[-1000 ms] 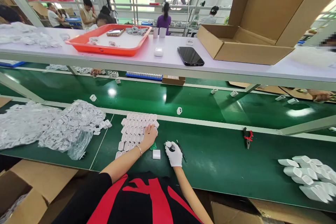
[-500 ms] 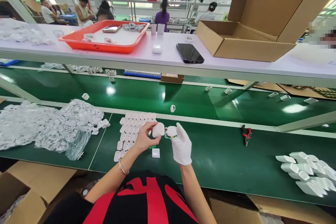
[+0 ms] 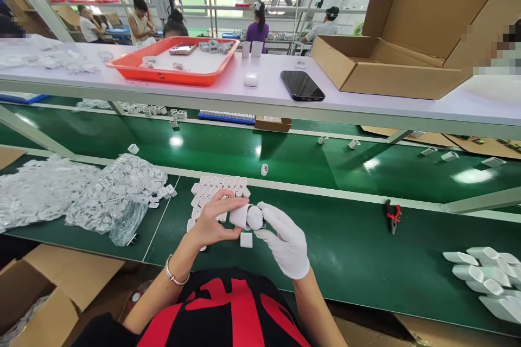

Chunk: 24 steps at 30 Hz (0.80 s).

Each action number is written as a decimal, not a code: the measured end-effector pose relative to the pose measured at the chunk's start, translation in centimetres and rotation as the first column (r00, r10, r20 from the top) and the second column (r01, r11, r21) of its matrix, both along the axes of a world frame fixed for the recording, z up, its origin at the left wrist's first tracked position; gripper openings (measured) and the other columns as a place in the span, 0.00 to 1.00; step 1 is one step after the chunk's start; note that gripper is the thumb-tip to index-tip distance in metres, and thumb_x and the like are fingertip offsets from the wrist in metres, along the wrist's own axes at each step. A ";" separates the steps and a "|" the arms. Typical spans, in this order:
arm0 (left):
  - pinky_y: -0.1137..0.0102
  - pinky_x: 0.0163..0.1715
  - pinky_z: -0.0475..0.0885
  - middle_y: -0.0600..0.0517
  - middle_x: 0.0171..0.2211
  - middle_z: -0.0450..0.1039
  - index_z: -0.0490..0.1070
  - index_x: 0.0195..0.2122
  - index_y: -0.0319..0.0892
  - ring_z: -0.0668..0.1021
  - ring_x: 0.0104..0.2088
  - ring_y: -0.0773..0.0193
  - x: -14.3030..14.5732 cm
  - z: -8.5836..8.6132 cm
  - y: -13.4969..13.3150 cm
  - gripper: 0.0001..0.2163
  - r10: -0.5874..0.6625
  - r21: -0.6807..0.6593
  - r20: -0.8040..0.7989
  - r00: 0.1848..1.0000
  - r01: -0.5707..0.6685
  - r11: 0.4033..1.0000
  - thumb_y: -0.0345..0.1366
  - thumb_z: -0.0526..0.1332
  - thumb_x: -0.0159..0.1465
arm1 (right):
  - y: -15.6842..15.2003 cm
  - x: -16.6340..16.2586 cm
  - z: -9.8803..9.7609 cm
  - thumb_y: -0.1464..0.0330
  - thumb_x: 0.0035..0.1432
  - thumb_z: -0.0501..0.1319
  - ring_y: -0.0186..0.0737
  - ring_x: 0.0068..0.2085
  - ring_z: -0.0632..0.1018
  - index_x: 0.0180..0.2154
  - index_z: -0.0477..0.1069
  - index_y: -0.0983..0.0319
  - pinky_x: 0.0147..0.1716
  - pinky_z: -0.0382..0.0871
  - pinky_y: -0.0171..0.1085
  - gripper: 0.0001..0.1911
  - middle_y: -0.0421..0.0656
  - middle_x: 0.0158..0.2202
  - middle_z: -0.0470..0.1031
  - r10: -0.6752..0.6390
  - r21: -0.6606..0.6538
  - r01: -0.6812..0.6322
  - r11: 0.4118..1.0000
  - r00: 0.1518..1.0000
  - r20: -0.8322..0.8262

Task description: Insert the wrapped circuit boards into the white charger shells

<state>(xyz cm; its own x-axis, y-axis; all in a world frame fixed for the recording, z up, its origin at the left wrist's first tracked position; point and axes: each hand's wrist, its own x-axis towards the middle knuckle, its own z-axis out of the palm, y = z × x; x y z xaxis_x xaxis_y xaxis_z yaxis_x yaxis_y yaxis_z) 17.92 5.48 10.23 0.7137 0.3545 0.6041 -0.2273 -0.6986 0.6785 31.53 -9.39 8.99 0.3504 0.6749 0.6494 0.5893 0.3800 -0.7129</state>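
Observation:
My bare left hand (image 3: 209,221) pinches a white plastic housing (image 3: 238,217) between thumb and fingers, over the green bench. In its white glove, my right hand (image 3: 288,241) grips a rounded white inner part (image 3: 255,218) by its right side. A bit of green circuit board shows beside that part, mostly hidden by the fingers. The inner part sits at the right-hand mouth of the housing; how deep it goes I cannot tell. Just below the hands, another white housing (image 3: 246,240) lies on the bench. Rows of small white housings (image 3: 196,200) are partly covered by my left hand.
Bagged white parts (image 3: 116,190) are heaped at the left. Red-handled pliers (image 3: 393,217) and a cluster of white housings (image 3: 484,271) lie to the right. The upper shelf carries an orange tray (image 3: 171,77), a phone (image 3: 302,87) and an open cardboard box (image 3: 391,80). People sit beyond.
The inner part, held apart with its circuit board showing, has come against the housing's mouth. Both hands have lowered slightly, and the camera view has shifted a little.

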 end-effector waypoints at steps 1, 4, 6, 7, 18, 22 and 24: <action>0.57 0.43 0.71 0.47 0.42 0.78 0.71 0.50 0.43 0.71 0.42 0.56 0.0 0.0 0.0 0.25 0.005 0.006 0.001 1.000 -0.005 1.000 0.25 0.63 0.48 | 0.0 0.0 0.2 0.76 0.55 0.64 0.44 0.51 0.75 0.58 0.62 0.46 0.51 0.73 0.44 0.33 0.42 0.56 0.70 -0.012 0.005 0.012 1.000 0.999 0.051; 0.57 0.43 0.71 0.47 0.42 0.78 0.71 0.49 0.43 0.72 0.43 0.56 -0.1 0.2 0.0 0.26 0.018 0.015 0.020 1.000 -0.018 1.000 0.23 0.62 0.47 | -0.1 -0.4 0.6 0.77 0.56 0.63 0.45 0.52 0.75 0.61 0.58 0.47 0.50 0.74 0.43 0.35 0.44 0.57 0.69 -0.051 0.019 0.049 0.999 0.988 0.144; 0.57 0.43 0.72 0.47 0.42 0.78 0.71 0.50 0.43 0.72 0.42 0.56 0.0 0.4 0.0 0.26 0.008 0.025 0.042 0.999 -0.009 1.000 0.23 0.61 0.47 | -0.1 -0.6 0.7 0.77 0.56 0.62 0.45 0.52 0.75 0.61 0.58 0.48 0.50 0.74 0.43 0.35 0.44 0.57 0.69 -0.058 0.016 0.057 0.998 0.985 0.164; 0.57 0.42 0.72 0.47 0.41 0.78 0.71 0.50 0.43 0.72 0.42 0.56 0.0 0.5 0.0 0.26 0.000 0.032 0.055 0.999 -0.002 0.999 0.23 0.61 0.47 | -0.1 -0.7 0.7 0.77 0.57 0.61 0.44 0.52 0.75 0.61 0.58 0.48 0.50 0.74 0.43 0.34 0.44 0.57 0.68 -0.055 0.014 0.053 0.998 0.986 0.160; 0.63 0.40 0.71 0.47 0.42 0.75 0.71 0.48 0.43 0.72 0.41 0.57 -0.2 -0.1 -0.9 0.28 0.015 -0.153 0.098 0.995 0.000 0.988 0.23 0.62 0.43 | 3.0 -3.6 3.8 0.52 0.56 0.60 0.47 0.44 0.77 0.50 0.73 0.56 0.41 0.74 0.45 0.24 0.47 0.44 0.77 0.111 -0.066 -0.332 0.941 0.485 -0.868; 0.64 0.39 0.72 0.47 0.41 0.75 0.72 0.49 0.43 0.73 0.41 0.56 -0.3 -0.1 -0.8 0.27 0.113 -0.127 0.061 0.992 -0.104 0.986 0.24 0.64 0.45 | 4.7 -5.2 3.3 0.54 0.49 0.66 0.44 0.38 0.77 0.47 0.75 0.59 0.39 0.73 0.43 0.25 0.44 0.38 0.78 -0.011 -0.146 -0.243 0.959 0.481 -0.877; 0.65 0.36 0.72 0.47 0.39 0.76 0.74 0.46 0.43 0.73 0.39 0.57 -0.5 -0.2 -0.4 0.22 0.141 -0.120 0.037 0.989 -0.136 0.983 0.27 0.66 0.47 | 5.3 -5.8 2.8 0.55 0.49 0.66 0.45 0.42 0.77 0.46 0.76 0.59 0.43 0.72 0.44 0.24 0.45 0.41 0.78 -0.072 -0.182 -0.180 0.967 0.491 -0.868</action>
<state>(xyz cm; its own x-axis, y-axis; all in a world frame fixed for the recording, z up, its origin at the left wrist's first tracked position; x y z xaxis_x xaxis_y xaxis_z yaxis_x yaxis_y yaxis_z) 17.46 5.03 9.99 0.6260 0.5178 0.5831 -0.1661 -0.6420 0.7485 25.69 -4.05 11.79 0.6042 0.7866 -0.1274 -0.3868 0.1498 -0.9099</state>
